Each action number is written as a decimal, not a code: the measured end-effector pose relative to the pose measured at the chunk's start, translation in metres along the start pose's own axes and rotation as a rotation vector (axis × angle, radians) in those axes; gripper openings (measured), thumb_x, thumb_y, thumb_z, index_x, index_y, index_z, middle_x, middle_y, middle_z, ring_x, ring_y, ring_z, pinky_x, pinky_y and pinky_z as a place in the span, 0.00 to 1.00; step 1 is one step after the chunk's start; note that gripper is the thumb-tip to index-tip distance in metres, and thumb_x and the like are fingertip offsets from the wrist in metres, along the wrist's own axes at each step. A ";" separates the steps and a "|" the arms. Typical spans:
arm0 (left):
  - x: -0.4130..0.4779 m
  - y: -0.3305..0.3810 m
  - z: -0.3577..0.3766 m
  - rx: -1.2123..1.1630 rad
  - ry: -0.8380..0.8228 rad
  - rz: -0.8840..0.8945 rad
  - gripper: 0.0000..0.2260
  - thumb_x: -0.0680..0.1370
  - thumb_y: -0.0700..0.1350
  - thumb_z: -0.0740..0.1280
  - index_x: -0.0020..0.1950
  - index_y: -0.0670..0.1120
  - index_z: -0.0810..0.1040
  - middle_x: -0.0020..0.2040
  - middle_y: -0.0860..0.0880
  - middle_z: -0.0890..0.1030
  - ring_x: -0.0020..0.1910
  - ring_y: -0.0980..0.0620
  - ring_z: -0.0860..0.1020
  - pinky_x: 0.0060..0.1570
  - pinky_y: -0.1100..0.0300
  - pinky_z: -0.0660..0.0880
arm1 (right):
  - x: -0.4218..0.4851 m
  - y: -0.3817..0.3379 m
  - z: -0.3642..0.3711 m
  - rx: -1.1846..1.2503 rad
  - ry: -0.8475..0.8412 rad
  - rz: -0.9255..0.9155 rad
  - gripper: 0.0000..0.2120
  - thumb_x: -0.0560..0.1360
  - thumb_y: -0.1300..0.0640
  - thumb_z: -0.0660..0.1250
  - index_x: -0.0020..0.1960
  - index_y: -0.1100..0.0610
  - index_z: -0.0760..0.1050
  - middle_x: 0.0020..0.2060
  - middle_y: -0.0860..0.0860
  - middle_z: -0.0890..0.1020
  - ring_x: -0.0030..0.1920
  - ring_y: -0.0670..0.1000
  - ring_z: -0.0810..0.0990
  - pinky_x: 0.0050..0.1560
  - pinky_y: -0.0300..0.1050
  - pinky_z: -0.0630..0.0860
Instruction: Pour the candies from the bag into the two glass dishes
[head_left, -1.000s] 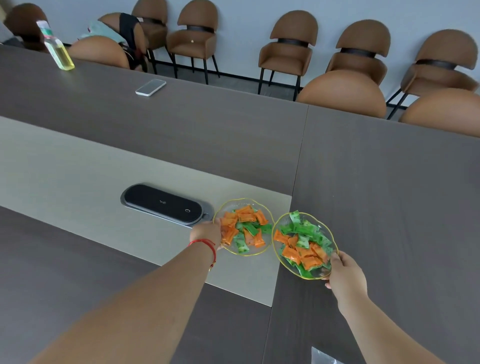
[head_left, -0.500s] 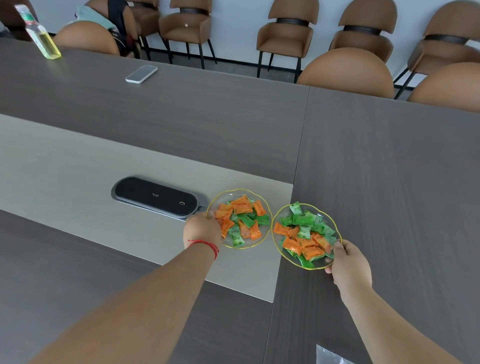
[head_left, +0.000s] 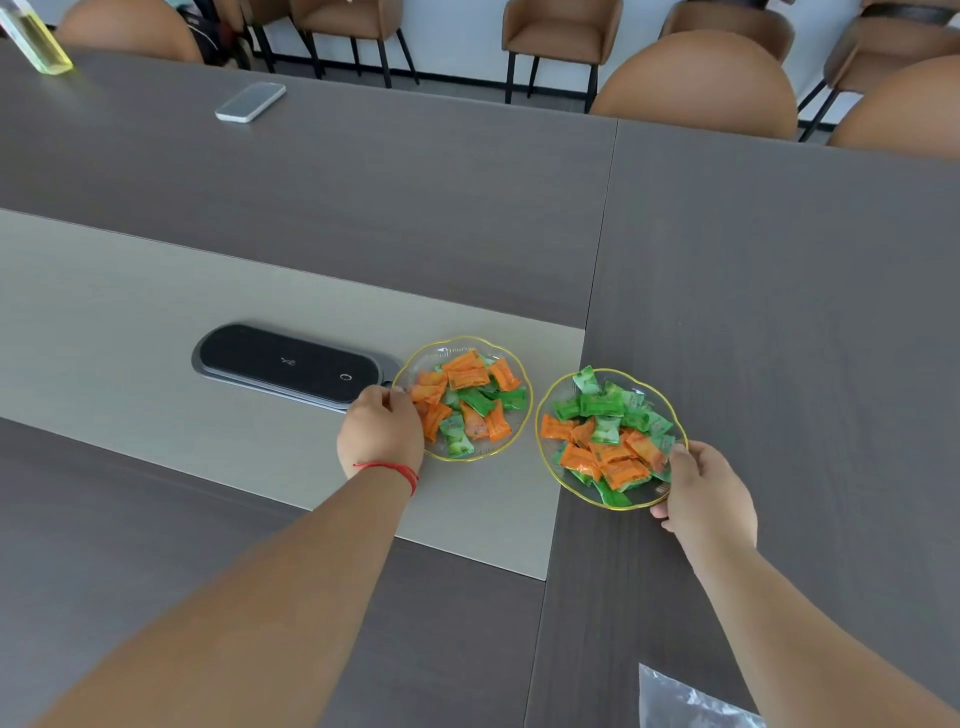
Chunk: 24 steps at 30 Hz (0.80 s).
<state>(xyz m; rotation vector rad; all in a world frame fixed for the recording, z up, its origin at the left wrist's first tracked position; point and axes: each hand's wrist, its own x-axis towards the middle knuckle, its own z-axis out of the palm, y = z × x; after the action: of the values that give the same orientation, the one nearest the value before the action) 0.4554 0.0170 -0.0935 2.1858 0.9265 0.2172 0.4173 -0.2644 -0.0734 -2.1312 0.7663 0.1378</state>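
Two gold-rimmed glass dishes sit side by side on the table, both filled with several orange and green wrapped candies. My left hand (head_left: 381, 431) grips the near-left rim of the left dish (head_left: 511, 358). My right hand (head_left: 709, 491) holds the near-right rim of the right dish (head_left: 550, 389), thumb over the edge. The clear plastic bag (head_left: 685, 699) lies flat at the bottom right, partly cut off by the frame and by my right forearm.
A black oval panel (head_left: 291, 364) is set into the beige table strip just left of the left dish. A phone (head_left: 251, 102) and a bottle (head_left: 36, 44) lie far back left. Brown chairs (head_left: 696, 85) line the far side.
The camera has tipped down and closer, so both dishes sit lower in view. Both hands keep their hold on the rims; the dishes have barely shifted on the table.
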 end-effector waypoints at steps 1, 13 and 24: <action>0.000 0.000 0.000 -0.006 0.014 0.001 0.12 0.79 0.49 0.55 0.46 0.46 0.76 0.41 0.48 0.77 0.40 0.44 0.73 0.41 0.58 0.67 | 0.001 0.001 0.000 0.003 0.002 0.001 0.11 0.80 0.48 0.52 0.55 0.46 0.72 0.38 0.50 0.83 0.31 0.50 0.83 0.30 0.41 0.75; -0.001 -0.001 -0.002 -0.064 0.018 -0.001 0.09 0.77 0.46 0.58 0.46 0.46 0.77 0.41 0.48 0.78 0.40 0.44 0.74 0.39 0.59 0.66 | 0.004 0.004 0.002 0.047 -0.001 -0.010 0.12 0.79 0.47 0.53 0.56 0.47 0.73 0.37 0.50 0.84 0.31 0.49 0.83 0.30 0.41 0.75; -0.008 -0.002 -0.005 -0.142 0.031 -0.019 0.09 0.75 0.50 0.59 0.47 0.46 0.75 0.42 0.47 0.80 0.41 0.44 0.77 0.39 0.57 0.69 | 0.010 0.009 0.001 0.070 -0.030 -0.025 0.18 0.79 0.42 0.53 0.58 0.50 0.74 0.37 0.51 0.85 0.25 0.47 0.83 0.33 0.44 0.81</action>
<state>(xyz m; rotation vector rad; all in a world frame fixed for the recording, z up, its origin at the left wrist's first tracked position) 0.4461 0.0155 -0.0904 2.0473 0.9207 0.2994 0.4202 -0.2728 -0.0838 -2.0671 0.7169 0.1275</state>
